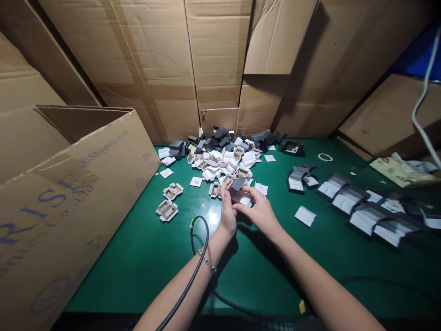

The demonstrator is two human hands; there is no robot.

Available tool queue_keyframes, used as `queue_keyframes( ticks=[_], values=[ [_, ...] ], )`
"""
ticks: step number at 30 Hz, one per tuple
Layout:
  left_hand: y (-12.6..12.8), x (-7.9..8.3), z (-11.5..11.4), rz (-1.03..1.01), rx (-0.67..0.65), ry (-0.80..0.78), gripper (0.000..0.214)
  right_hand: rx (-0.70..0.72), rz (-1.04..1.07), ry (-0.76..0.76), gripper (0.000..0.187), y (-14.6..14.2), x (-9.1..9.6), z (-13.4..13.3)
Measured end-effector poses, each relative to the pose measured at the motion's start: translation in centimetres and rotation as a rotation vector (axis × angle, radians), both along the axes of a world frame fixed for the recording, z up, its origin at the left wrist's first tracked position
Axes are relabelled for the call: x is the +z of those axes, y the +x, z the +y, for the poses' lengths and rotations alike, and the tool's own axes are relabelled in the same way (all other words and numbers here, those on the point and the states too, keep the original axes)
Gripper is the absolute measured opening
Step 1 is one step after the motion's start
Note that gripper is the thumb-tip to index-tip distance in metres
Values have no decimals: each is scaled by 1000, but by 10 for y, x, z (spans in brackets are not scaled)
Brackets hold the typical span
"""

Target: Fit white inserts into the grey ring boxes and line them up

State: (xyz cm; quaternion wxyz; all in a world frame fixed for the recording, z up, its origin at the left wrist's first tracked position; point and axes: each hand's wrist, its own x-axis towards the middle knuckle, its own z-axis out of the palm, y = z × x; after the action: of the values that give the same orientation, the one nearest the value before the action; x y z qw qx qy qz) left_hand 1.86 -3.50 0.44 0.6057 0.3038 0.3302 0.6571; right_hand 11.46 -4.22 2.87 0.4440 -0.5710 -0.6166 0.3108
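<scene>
The left hand (227,214) and right hand (261,210) grasp a small dark box (237,185) in their fingers (244,210), above the green worktop (131,276).

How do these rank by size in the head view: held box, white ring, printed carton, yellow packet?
1. Printed carton, even cut off by the frame
2. Yellow packet
3. Held box, partly covered
4. White ring

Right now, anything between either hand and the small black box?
Nothing visible: the left hand and right hand both touch the small black box. The black cable crosses in front of the left forearm, clear of the fingers.
</scene>
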Motion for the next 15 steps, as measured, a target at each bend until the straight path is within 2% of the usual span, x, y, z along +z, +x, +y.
queue_keyframes(
  ticks=[3,6,10,15],
  values=[
    [-7,12,6,-123,-19,-51,43,30,61,34,34,4,0,2],
    [-14,21,13,-179,-42,-134,46,49,87,118,28,10,1,5],
    [-20,29,18,-179,-78,-216,49,105,34,222,18,15,3,7],
    [-23,32,16,-116,-144,-303,45,188,-51,226,13,12,0,4]
  ],
)
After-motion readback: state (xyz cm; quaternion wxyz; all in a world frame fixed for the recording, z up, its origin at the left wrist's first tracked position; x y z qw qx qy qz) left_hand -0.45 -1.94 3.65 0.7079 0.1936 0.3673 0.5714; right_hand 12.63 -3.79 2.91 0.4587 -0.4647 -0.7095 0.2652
